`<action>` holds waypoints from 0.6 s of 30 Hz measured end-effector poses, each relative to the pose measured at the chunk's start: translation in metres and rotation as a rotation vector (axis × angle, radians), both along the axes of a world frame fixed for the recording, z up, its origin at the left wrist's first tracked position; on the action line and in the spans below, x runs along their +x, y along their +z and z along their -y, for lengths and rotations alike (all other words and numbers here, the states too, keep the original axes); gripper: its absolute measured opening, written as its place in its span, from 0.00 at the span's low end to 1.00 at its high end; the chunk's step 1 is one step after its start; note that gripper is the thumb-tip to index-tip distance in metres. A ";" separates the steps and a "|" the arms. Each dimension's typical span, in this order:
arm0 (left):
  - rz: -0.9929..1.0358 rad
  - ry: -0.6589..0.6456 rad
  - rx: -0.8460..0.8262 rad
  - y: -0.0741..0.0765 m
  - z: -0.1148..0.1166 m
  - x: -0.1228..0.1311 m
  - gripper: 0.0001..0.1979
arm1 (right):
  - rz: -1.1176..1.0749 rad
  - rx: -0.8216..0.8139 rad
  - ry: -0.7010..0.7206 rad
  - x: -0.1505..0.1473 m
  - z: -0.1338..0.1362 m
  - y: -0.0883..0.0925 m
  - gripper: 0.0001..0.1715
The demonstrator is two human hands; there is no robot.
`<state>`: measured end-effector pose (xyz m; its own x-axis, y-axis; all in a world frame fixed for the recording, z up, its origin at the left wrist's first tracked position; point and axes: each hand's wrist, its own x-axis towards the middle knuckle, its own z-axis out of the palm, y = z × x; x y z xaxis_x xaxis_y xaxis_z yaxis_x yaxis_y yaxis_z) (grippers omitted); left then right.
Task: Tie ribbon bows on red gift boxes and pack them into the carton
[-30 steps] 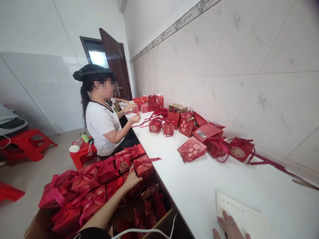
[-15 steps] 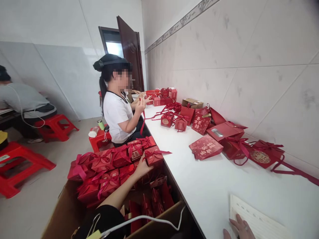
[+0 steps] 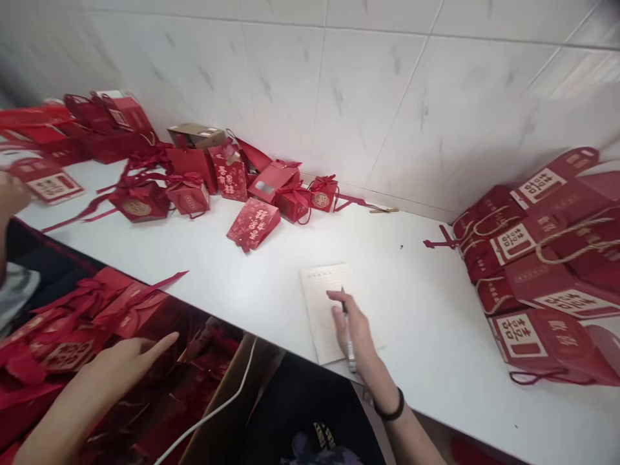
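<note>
Slim pen (image 3: 351, 355) in right hand (image 3: 359, 329), ruled paper (image 3: 322, 316), seemingly satin-ribboned boxes (image 3: 138, 316)

Notepad lettering (image 3: 320, 276) — unreadably small, co-worker's hand (image 3: 12, 194) — blurred, cut off left

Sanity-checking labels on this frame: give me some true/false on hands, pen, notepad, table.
1. The right hand holds the pen. True.
2. Both hands are on the notepad. False: the left hand is at the red boxes, contact unclear.
3. The notepad lies on the table. True.
4. The left wrist wears a band. False: the dark wristband is on the right wrist.
</note>
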<state>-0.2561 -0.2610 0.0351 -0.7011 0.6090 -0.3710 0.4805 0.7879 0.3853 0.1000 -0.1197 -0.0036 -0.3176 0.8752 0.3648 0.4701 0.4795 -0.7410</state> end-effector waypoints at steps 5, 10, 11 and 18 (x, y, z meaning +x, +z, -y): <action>0.145 -0.544 0.302 0.029 -0.068 0.091 0.23 | -0.300 -0.180 -0.157 0.014 -0.057 0.018 0.31; 0.181 -0.967 0.419 0.001 -0.188 0.152 0.14 | -0.502 -0.447 -0.200 -0.009 -0.103 -0.006 0.28; 0.191 -1.002 0.397 -0.005 -0.208 0.159 0.13 | -0.521 -0.469 -0.221 -0.012 -0.106 -0.011 0.25; 0.135 -1.197 0.283 -0.028 -0.253 0.166 0.12 | -0.399 -0.444 -0.248 -0.007 -0.106 -0.015 0.17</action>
<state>-0.0902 -0.0080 0.0068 0.3856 0.9107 -0.1480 0.7841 -0.2389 0.5728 0.0933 -0.0135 -0.0190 -0.0016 1.0000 -0.0004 0.1747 -0.0001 -0.9846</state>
